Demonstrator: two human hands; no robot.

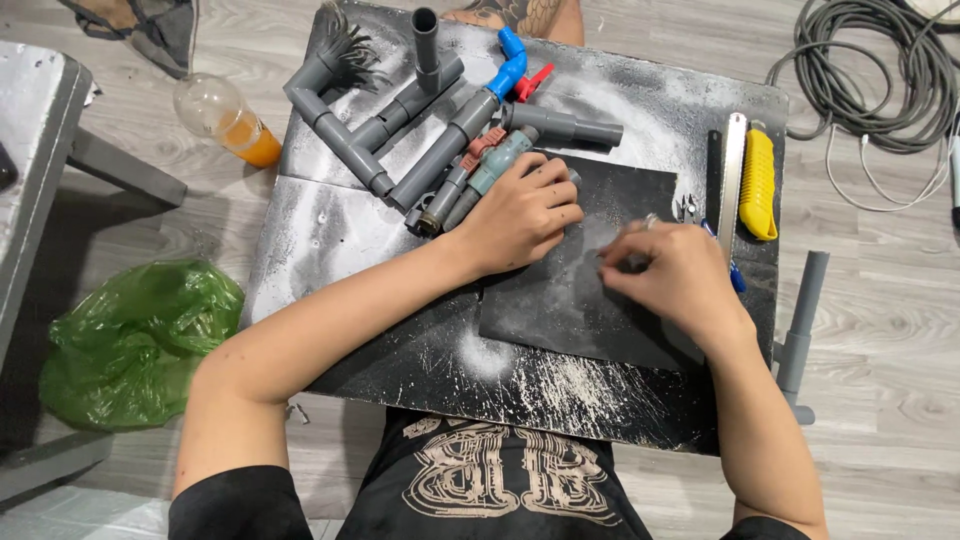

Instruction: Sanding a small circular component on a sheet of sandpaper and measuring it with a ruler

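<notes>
The person is leaning over a paint-spattered board (330,230) with both hands down on a dark sheet (590,300) that is lying flat on the board's near right part. The left hand (520,215) is resting with curled fingers on the sheet's upper left corner, its knuckles touching the near ends of a grey pipe assembly (420,130); whether it is gripping anything cannot be told. The right hand (675,275) is sitting on the sheet's right edge with fingertips pinched together against the surface, and what they are pinching, if anything, is too small to make out. A ring is showing on one of its fingers.

The pipe assembly is lying across the board's far half, with a blue elbow (511,62) and a red valve handle (533,82) at its far end. Just right of the sheet, a saw blade (733,180) and a yellow-handled tool (758,183) are lying side by side.

On the floor, a bottle (225,118) of orange liquid is lying left of the board, a green bag (135,340) is sitting nearer on the left, and a coiled cable (875,70) is lying at the far right.
</notes>
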